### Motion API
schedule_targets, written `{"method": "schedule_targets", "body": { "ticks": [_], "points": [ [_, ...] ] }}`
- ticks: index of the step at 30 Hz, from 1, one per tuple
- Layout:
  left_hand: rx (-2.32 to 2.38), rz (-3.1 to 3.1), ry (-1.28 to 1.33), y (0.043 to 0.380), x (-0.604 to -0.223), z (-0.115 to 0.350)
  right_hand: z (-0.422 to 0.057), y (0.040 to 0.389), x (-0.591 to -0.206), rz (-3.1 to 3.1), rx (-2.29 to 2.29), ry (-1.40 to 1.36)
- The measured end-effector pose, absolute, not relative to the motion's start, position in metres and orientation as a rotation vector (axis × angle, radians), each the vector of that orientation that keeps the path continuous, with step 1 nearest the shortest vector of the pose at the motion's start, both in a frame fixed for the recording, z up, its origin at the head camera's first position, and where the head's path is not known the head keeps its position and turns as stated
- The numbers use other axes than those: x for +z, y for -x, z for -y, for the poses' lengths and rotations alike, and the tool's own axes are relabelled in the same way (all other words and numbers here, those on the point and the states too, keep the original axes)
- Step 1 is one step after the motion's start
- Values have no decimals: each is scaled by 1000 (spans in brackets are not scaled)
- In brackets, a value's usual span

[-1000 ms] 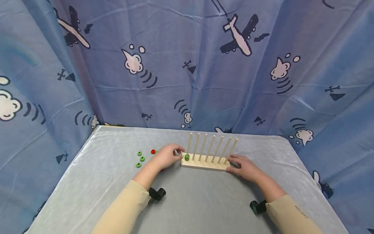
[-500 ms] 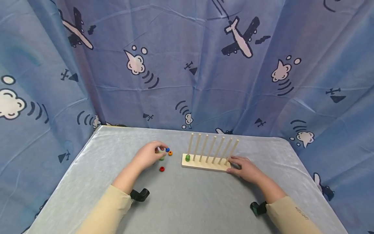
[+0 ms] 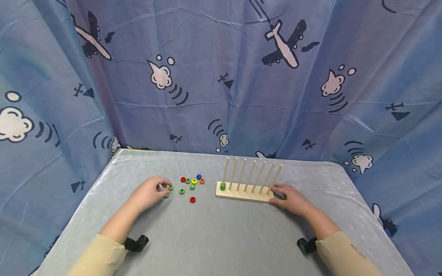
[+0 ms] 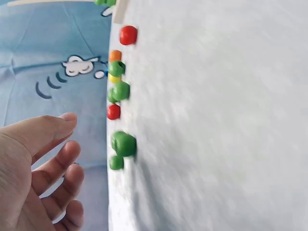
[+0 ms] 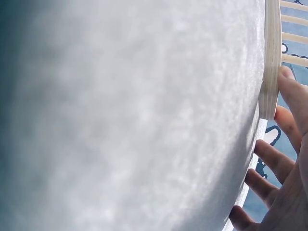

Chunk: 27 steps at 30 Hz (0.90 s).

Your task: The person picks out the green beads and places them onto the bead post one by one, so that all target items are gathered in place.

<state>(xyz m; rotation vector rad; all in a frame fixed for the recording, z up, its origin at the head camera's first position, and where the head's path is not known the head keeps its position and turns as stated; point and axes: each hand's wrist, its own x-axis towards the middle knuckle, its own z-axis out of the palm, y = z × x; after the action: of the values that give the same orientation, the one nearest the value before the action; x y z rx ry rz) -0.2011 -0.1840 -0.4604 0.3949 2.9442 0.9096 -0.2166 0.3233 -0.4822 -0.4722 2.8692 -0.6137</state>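
We see the left hand [image 3: 147,192] with thumb and fingers parted, holding nothing, just beside a green bead [image 3: 170,187] on the pale cloth [image 3: 221,237], left of the wooden board [image 3: 241,194]. The right hand [image 3: 289,199] pinches the board's right end between thumb and fingers. We judge the loose beads [image 3: 192,199] light, hard and smooth, apt to roll (their round sides offer little to hold), so a fingertip pinch across the middle, hole left free, should suit them. The board looks stiff and light enough to slide; we would hold it low, clear of the thin pegs [image 3: 250,176], which might snap sideways.
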Motion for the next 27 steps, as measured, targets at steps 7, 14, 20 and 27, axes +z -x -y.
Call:
{"method": "schedule_targets", "body": {
  "ticks": [7,14,20,27],
  "points": [
    [871,-2954,-425,196,-466,194,-324,215,-482,-2856,-614,454],
    [833,-2898,-367,199,-475,195,-324,216,-481,-2874,-608,473],
    [810,-2897,-373,201,-480,195,-324,217,-482,-2871,-604,476],
    [794,-2897,-393,203,-482,195,-324,218,-483,-2863,-607,463]
  ]
}}
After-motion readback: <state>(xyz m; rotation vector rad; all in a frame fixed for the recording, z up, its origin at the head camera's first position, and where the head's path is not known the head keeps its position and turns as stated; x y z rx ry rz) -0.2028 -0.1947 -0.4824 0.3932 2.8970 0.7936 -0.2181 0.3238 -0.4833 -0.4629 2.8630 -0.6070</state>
